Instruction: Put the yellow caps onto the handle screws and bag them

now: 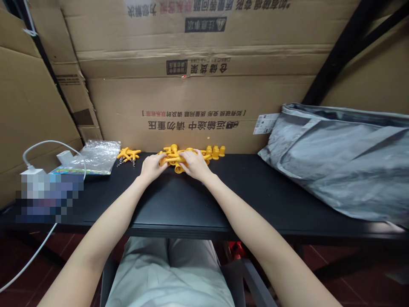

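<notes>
At the back of the black table, my left hand [153,167] is closed on the left end of a yellow plastic piece [174,159] with branching arms. My right hand [196,164] has its fingers bent over the right part of the same cluster. Which separate parts each fingertip touches is partly hidden. Below the piece shows a round, cup-like yellow part [179,169]. Several small yellow bell-shaped cups [215,152] stand just right of my right hand. Left of my left hand lie yellow branched pieces [128,154] with thin coiled springs.
A clear plastic bag [99,157] lies at the back left, beside a white charger [33,181] with a cable. A grey fabric bag [338,157] fills the table's right side. Printed cardboard [191,94] walls the back. The black table edge [179,230] runs before my lap.
</notes>
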`<state>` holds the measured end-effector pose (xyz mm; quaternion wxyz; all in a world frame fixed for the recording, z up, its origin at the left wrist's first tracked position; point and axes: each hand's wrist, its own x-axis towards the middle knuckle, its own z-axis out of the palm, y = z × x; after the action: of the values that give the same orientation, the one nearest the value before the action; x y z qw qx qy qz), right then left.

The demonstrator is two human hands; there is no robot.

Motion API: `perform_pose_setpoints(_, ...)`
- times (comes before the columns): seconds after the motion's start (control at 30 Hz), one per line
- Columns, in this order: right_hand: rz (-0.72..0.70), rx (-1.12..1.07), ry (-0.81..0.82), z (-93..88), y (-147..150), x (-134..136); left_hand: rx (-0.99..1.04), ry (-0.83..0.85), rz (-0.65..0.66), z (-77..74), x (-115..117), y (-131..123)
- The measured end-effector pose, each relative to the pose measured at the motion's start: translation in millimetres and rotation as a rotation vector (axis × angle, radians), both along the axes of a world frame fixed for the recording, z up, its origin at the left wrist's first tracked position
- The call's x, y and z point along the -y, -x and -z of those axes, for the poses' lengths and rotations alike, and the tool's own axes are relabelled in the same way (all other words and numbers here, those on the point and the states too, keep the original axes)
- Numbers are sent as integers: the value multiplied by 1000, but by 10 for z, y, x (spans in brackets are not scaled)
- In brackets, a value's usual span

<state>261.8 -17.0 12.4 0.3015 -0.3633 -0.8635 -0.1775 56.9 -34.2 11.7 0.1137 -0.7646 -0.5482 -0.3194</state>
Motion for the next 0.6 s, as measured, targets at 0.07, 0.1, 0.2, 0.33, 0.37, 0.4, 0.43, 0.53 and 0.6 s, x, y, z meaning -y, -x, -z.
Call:
perform_pose_setpoints(0.07, -15, -14, 14, 14, -1, 2, 7, -1, 0, -7, 5, 6)
perform_pose_setpoints(0.1, -20, -13, 25, 20, 0, 3, 8, 0, 0, -9, 6, 10)
perform_pose_setpoints(0.2, -22, 6, 43, 27, 1, -2, 4, 6, 1, -10, 5, 16)
perform_pose_setpoints(0.33, 3, 19, 27, 25, -22, -33, 2, 19, -6, -16, 6, 18)
perform_pose_setpoints(0.37, 12, 14, 27, 27, -33, -45, 4, 26, -13, -21, 8, 19)
perform_pose_setpoints(0.4, 21, 5, 30, 31, -47, -58, 8, 33, -22, -27, 10, 21)
perform_pose_setpoints(0.43, 31, -6, 34, 36, -61, -73, 11, 41, -32, -33, 13, 23)
perform_pose_setpoints(0.53, 64, -45, 43, 52, -111, -121, 29, 66, -67, -43, 18, 34)
perform_pose_setpoints(0.6, 102, -87, 43, 59, -152, -156, 53, 88, -95, -40, 15, 45)
